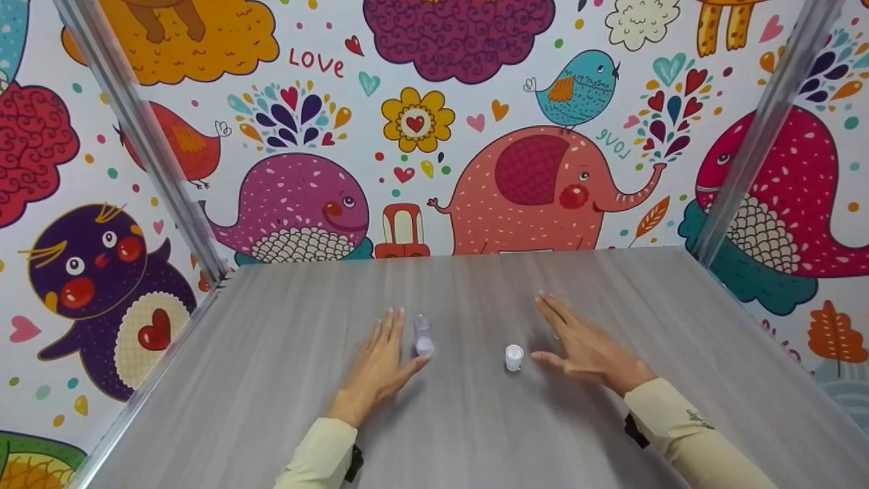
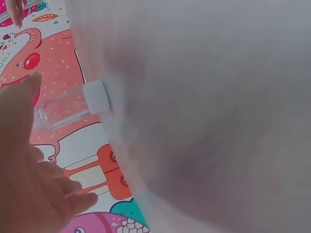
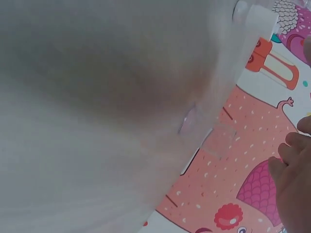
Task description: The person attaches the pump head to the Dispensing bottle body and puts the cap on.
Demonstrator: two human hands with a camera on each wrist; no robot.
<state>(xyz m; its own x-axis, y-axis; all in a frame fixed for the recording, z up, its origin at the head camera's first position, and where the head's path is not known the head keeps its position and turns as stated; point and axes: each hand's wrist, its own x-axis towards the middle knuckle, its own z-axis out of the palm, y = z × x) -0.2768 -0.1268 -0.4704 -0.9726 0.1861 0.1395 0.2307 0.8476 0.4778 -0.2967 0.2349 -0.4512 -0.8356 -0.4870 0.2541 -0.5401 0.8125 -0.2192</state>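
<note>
A small clear bottle (image 1: pixel 422 326) with a white cap (image 2: pixel 97 96) stands cap-down on the table. My left hand (image 1: pixel 380 367) is beside it on its left, fingers stretched forward, thumb tip close to the cap in the head view. To the right is a small white cylinder (image 1: pixel 514 356). My right hand (image 1: pixel 587 350) lies just right of that cylinder, fingers extended and thumb pointing towards it. Near the right hand, the right wrist view shows a clear see-through piece (image 3: pixel 218 140) on the table. Neither hand grips anything.
The grey wood-grain table (image 1: pixel 468 435) reaches back to a wall (image 1: pixel 489 102) printed with cartoon animals. Metal posts (image 1: pixel 146 136) rise at both far corners. A metal rail (image 1: pixel 136 414) runs along the table's left edge.
</note>
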